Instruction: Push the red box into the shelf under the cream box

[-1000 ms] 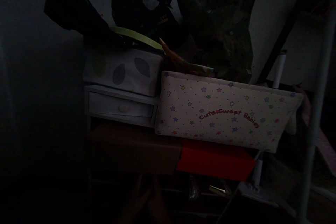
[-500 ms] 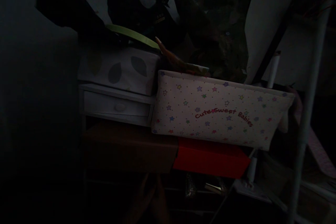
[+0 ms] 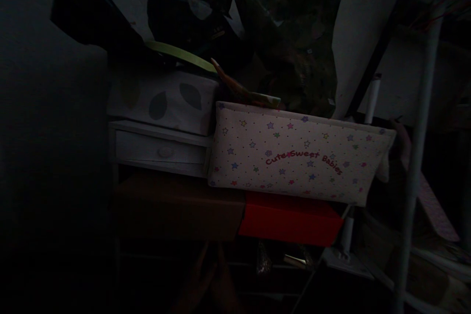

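Though the room is very dark, these are the things I can make out before me.

Star-print box: a long cream fabric box (image 3: 298, 154) dotted with small coloured stars and lettered "Cute Sweet Babies" in red lies at the front edge of the shelf stack, tilted down toward its right end.
My hands: neither shows in the view, so I cannot say what my left or right grip is doing.
Under it: a flat bright red cardboard box (image 3: 290, 218) bears the star-print box, its right corner reaching out toward the thin white upright pole (image 3: 414, 167).
Beside the red one: a dark brown cardboard box (image 3: 176, 208) touches its left end, level with it.
Above the brown box: a small white wooden drawer unit with a round knob (image 3: 162, 149) sits on it, its right end just behind the star-print box's left corner.
On the drawer unit: a pale fabric box printed with grey leaf shapes (image 3: 165, 100) rests on top.
On the leaf box: a flat lime-green lid or plate (image 3: 180, 54) lies slanted along its top edge.
Behind: a crumpled dark green patterned paper bag (image 3: 294, 54) stands against the wall above the star-print box, with black bags (image 3: 187, 17) just left of it.
Right edge: a dark slanted bar (image 3: 386, 39) leans across the wall.
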A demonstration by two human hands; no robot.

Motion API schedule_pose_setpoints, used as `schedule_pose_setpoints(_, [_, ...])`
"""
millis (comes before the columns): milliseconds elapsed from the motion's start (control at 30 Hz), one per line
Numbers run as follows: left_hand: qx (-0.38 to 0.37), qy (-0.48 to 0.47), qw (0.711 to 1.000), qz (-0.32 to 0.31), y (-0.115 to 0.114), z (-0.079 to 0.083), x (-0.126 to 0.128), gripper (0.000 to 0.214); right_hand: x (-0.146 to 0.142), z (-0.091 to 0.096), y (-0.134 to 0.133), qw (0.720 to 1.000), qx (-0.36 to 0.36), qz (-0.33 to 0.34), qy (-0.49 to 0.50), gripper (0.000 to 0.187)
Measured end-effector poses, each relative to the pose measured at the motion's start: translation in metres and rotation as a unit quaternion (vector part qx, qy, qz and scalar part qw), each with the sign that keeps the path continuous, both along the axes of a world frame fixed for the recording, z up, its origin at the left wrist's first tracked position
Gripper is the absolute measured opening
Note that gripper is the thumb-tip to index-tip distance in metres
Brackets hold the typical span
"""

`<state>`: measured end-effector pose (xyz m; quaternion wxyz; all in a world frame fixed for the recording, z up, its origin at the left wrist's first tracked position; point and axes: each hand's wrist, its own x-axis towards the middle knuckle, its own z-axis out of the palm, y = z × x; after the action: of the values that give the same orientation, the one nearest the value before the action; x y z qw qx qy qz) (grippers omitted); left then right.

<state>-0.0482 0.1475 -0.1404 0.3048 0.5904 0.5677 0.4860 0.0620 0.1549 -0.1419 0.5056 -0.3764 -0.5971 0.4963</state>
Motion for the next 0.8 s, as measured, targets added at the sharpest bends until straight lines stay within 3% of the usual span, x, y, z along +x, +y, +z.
schedule_pose_setpoints(133, [0.002,0.035,0.999,0.009,-0.006,0.011,-0.001,0.058,0.005,0.013,-0.006,0.999,0.030,-0.004,-0.045,0.061])
schedule_pose_setpoints(200, [-0.015,0.076,0.997,0.015,-0.007,0.016,-0.002,0.062,0.016,0.026,-0.009,0.987,0.056,-0.049,-0.139,0.051])
schedule_pose_setpoints(300, [-0.017,0.148,0.989,0.020,-0.006,0.016,-0.006,0.066,0.048,0.042,-0.009,0.938,0.064,-0.160,-0.301,0.039])
schedule_pose_setpoints(367, [0.009,0.175,0.984,0.041,-0.003,0.011,-0.010,0.065,0.079,0.046,-0.006,0.909,0.061,-0.232,-0.341,0.039])
schedule_pose_setpoints(467, [0.066,0.155,0.982,0.087,-0.001,0.004,-0.014,0.057,0.124,0.039,0.001,0.876,0.080,-0.307,-0.362,0.044])
schedule_pose_setpoints(567, [0.095,0.116,0.986,0.078,-0.005,0.005,-0.008,0.048,0.153,0.021,0.009,0.855,0.136,-0.319,-0.387,0.052])
schedule_pose_setpoints(667, [0.053,0.071,0.996,0.028,-0.012,0.006,0.012,0.043,0.161,0.002,0.016,0.806,0.208,-0.302,-0.463,0.059])
schedule_pose_setpoints(800, [-0.065,-0.030,0.992,-0.102,-0.023,-0.001,0.045,0.047,0.154,-0.004,0.019,0.755,0.139,-0.278,-0.577,0.059])
